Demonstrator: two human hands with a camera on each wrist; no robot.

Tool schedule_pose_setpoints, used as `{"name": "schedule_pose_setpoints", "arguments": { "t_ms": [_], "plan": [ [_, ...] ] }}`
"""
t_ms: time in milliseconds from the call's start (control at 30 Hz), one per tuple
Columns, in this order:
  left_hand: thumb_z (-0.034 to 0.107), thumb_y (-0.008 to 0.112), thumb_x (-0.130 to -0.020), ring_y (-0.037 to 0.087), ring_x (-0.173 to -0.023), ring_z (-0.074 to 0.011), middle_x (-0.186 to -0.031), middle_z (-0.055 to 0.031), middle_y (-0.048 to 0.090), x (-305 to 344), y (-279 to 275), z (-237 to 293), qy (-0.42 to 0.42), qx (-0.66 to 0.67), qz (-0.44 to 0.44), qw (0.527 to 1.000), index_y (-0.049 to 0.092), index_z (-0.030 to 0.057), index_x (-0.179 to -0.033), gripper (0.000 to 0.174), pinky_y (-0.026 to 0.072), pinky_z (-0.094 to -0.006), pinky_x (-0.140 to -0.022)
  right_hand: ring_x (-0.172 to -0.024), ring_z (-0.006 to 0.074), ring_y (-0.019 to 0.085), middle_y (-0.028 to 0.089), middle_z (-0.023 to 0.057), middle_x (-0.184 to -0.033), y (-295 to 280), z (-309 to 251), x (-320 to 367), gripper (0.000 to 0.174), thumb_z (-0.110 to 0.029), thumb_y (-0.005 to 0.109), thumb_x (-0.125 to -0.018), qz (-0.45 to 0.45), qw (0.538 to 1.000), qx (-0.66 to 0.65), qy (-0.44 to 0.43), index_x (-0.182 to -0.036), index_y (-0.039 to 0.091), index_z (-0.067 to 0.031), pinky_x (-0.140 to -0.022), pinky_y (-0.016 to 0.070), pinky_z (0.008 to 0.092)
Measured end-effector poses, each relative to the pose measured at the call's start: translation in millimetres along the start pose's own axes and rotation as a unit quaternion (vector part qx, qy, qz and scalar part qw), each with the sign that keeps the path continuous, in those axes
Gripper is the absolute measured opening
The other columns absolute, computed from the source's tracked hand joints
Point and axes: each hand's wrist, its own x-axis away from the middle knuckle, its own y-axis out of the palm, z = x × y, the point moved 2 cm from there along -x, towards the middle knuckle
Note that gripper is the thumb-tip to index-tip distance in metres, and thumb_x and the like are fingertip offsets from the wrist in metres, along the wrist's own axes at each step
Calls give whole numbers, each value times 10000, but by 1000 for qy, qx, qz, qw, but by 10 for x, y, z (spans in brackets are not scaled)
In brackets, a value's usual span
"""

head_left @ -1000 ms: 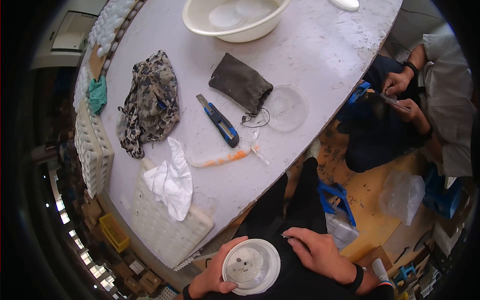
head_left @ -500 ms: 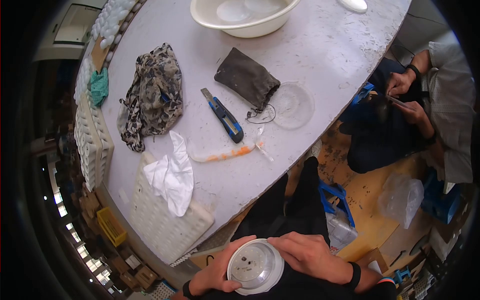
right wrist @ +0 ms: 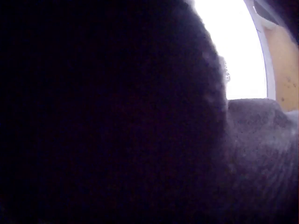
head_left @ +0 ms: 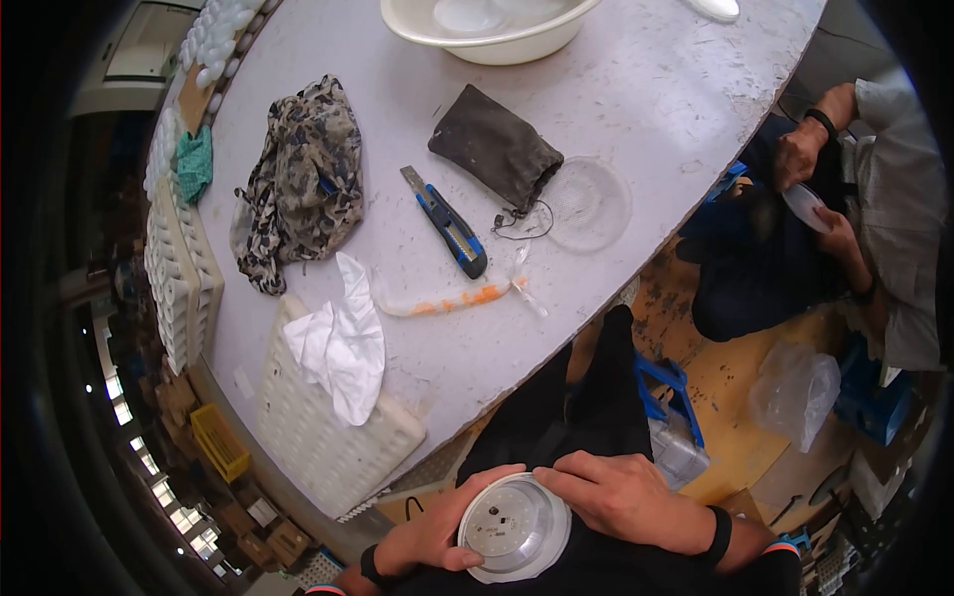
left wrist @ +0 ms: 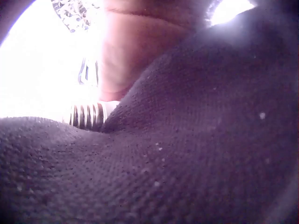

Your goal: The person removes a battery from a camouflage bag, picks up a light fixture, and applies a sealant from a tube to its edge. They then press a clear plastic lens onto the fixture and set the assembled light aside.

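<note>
A round white lamp-like housing (head_left: 502, 536) with a clear inner disc and small dark parts is held over the lap in the head view. My left hand (head_left: 429, 531) grips its left side, the thumb lying over the lower rim. My right hand (head_left: 626, 505) has its fingertips at the top right of the rim; whether they pinch something small is hidden. Part of the left hand (left wrist: 135, 51) shows beside dark fabric in the left wrist view. Dark fabric (right wrist: 257, 126) and deep shadow fill most of the right wrist view, which hides the right hand.
The table (head_left: 437, 368) holds a utility knife (head_left: 449, 228), dark pouch (head_left: 494, 147), camouflage cloth (head_left: 310, 179), white cloth (head_left: 343, 353), clear plastic disc (head_left: 588, 204) and cream basin (head_left: 517, 47). A seated person (head_left: 899, 199) is at the right, near a plastic bag (head_left: 795, 392).
My right hand has moved left from beside the housing onto its rim; a small item showed in its fingertips earlier. The housing and left hand shifted slightly right. The other person's hands moved.
</note>
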Motion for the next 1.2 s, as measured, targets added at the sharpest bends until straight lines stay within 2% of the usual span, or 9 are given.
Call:
{"name": "schedule_pose_setpoints", "arguments": {
  "t_ms": [200, 333, 400, 500, 733, 800, 933, 1133, 1200],
  "plan": [
    [533, 590, -684, 384, -1227, -267, -1330, -181, 352, -8, 7, -22, -3, 25, -33, 999, 188, 2, -1391, 971, 299, -379, -1013, -650, 136, 592, 501, 26, -815, -37, -53, -137, 364, -60, 599, -692, -24, 997, -2, -73, -1051, 541, -34, -505, 496, 261],
    [504, 607, -676, 384, -1229, -276, -1336, -181, 347, 5, 6, -4, 24, 4, -38, 999, 191, 6, -1389, 964, 308, -381, -1009, -648, 132, 586, 491, 21, -804, -85, -65, -56, 362, -61, 589, -687, -18, 998, 14, -64, -1045, 537, -34, -513, 491, 252],
    [489, 617, -671, 387, -1226, -280, -1335, -182, 349, 13, 8, 7, 31, -4, -40, 999, 193, 8, -1388, 962, 314, -381, -1004, -629, 168, 612, 580, 32, -883, -72, -29, 31, 397, -44, 651, -683, -13, 1000, 5, -1, -1076, 604, -79, -506, 497, 267],
    [460, 636, -663, 407, -1208, -284, -1328, -183, 353, 24, 16, 33, 38, -39, -43, 998, 197, 13, -1385, 956, 331, -379, -992, -625, 167, 610, 578, 34, -879, -87, -116, 42, 372, -54, 649, -709, 1, 1000, 21, 20, -1077, 605, -80, -504, 495, 265],
    [445, 641, -679, 432, -1186, -297, -1309, -187, 376, -32, 27, 90, 28, -67, -63, 995, 188, 16, -1385, 942, 346, -379, -978, -638, 162, 609, 576, 30, -890, -112, -94, -68, 456, -39, 646, -645, -36, 998, 12, -47, -1096, 591, -69, -508, 496, 265],
    [449, 640, -682, 433, -1185, -302, -1306, -189, 379, -34, 24, 90, 27, -72, -64, 995, 186, 15, -1384, 942, 348, -381, -976, -609, 117, 558, 459, 19, -771, -127, -65, -44, 365, -105, 566, -697, -42, 993, 59, -92, -1054, 533, -36, -499, 474, 239],
    [473, 625, -692, 425, -1192, -299, -1309, -184, 377, -41, 25, 87, 13, -44, -78, 996, 188, 10, -1381, 938, 338, -385, -983, -605, 118, 556, 464, 23, -779, -149, -20, -18, 337, -104, 558, -699, -67, 993, 68, -65, -1027, 527, -32, -497, 472, 236],
    [510, 602, -709, 413, -1200, -288, -1305, -185, 376, -47, 40, -9, 19, -1, -79, 997, 195, 2, -1375, 932, 328, -391, -986, -593, 121, 552, 458, 28, -754, -179, -101, -164, 278, -110, 557, -698, -76, 987, 48, -136, -963, 528, -30, -493, 475, 246],
    [516, 601, -710, 413, -1199, -286, -1303, -186, 376, -52, 50, -19, 24, -3, -80, 997, 196, -1, -1374, 933, 328, -391, -985, -595, 127, 553, 454, 36, -758, -213, -58, -98, 262, -111, 555, -700, -99, 988, 74, -95, -946, 524, -28, -496, 476, 255]
  ]
}}
